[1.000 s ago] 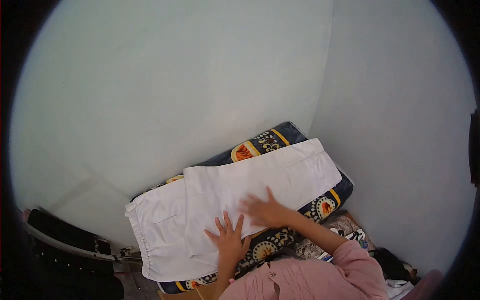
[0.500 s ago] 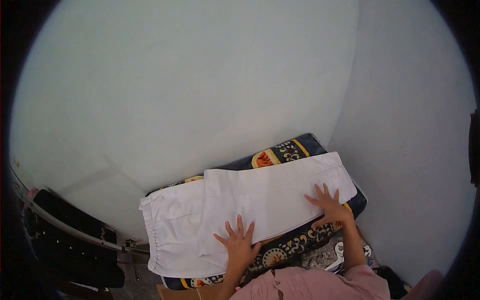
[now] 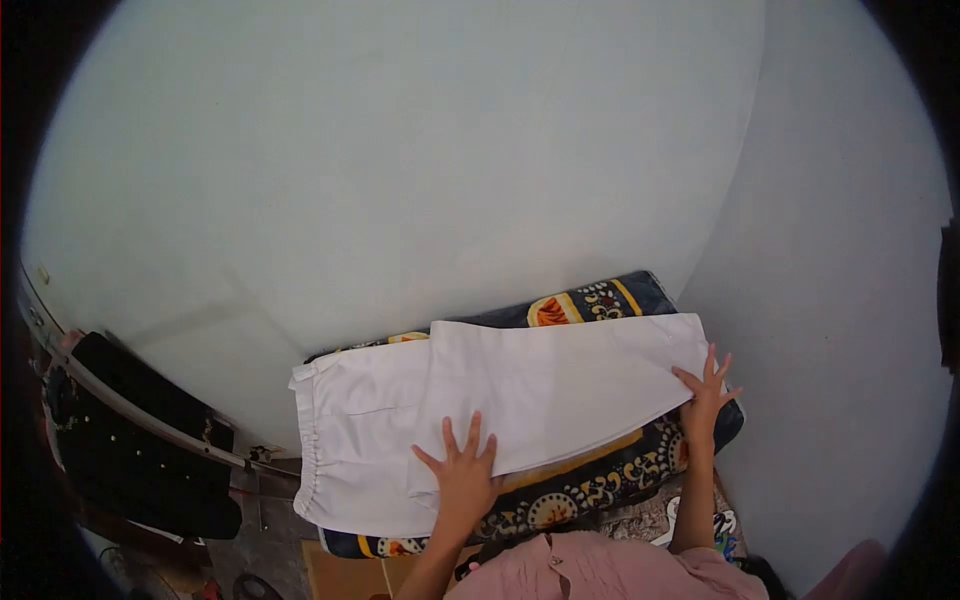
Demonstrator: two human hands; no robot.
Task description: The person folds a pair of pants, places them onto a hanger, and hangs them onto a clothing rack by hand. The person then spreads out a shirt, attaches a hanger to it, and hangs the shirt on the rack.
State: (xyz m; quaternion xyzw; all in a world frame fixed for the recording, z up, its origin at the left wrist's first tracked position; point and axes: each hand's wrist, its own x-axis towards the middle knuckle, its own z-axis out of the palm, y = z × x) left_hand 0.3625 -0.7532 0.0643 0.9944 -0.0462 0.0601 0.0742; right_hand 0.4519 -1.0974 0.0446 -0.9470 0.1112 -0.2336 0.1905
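Note:
White trousers (image 3: 585,375) lie spread over a dark patterned cushion-like pad (image 3: 560,508). Their gathered elastic waistband (image 3: 308,445) is at the left, and one layer is folded across the middle. My left hand (image 3: 465,475) rests flat with fingers spread on the lower middle of the cloth, by the fold. At the right end, my right hand (image 3: 708,400) has its fingers apart, touching the hem corner beside the pad's edge. Neither hand grips the cloth.
A pale wall (image 3: 420,170) rises behind the pad and meets another wall (image 3: 830,300) at the right. Dark clothing (image 3: 140,455) hangs by a metal rail (image 3: 150,420) at the left. Cardboard (image 3: 345,575) lies below the pad.
My right hand has slid right to the hem end of the trousers. My left hand has shifted slightly left and up. The camera view has moved a little.

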